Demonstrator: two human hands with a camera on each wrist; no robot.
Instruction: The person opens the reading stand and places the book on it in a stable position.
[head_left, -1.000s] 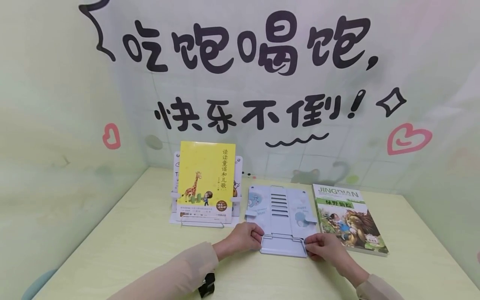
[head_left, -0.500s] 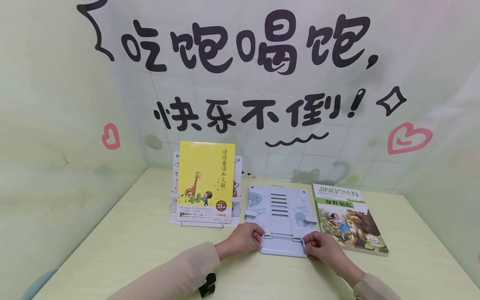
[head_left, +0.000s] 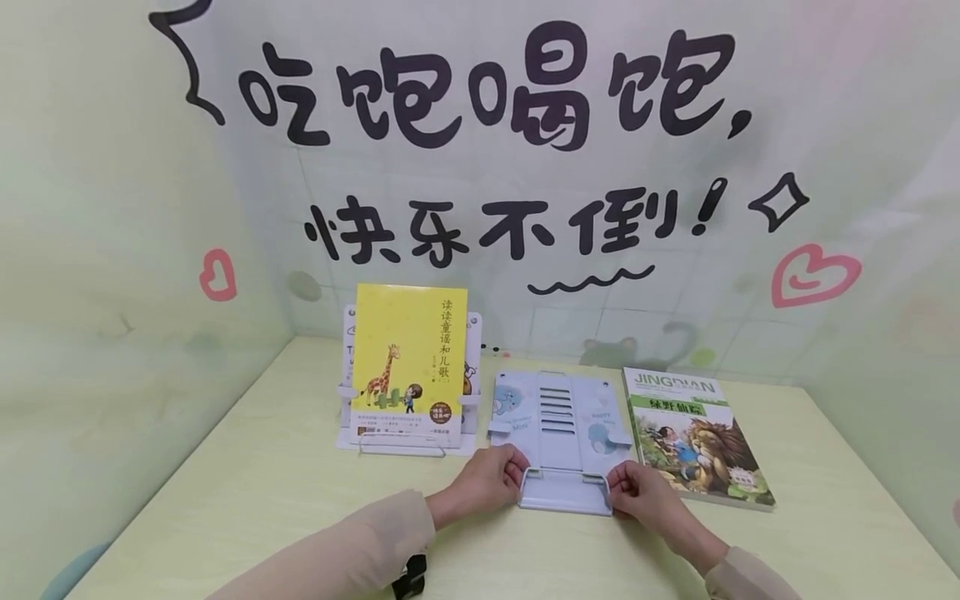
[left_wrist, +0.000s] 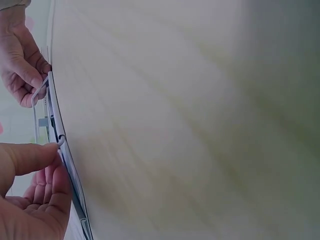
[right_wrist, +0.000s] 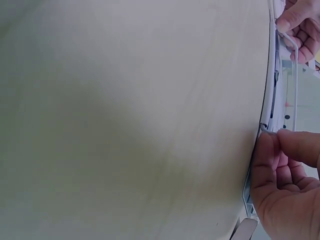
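Observation:
A light blue book stand [head_left: 561, 429] with cartoon prints and a slotted middle strip lies back on the table in the head view. My left hand [head_left: 487, 481] pinches the left side of the wire bracket [head_left: 558, 472] at its lower edge. At the other end of that bracket, thumb and fingers of my right hand [head_left: 651, 493] pinch the wire. The left wrist view shows the left thumb [left_wrist: 32, 157] pressed against the wire end. Likewise, the right thumb [right_wrist: 300, 145] meets the fingers on the wire in the right wrist view.
A yellow book [head_left: 408, 362] with a giraffe stands on a white book stand [head_left: 472, 417] to the left. Right of the blue stand, a book with a lion cover [head_left: 701, 437] lies flat on the pale table [head_left: 262, 467]. A printed backdrop [head_left: 480, 325] rises behind.

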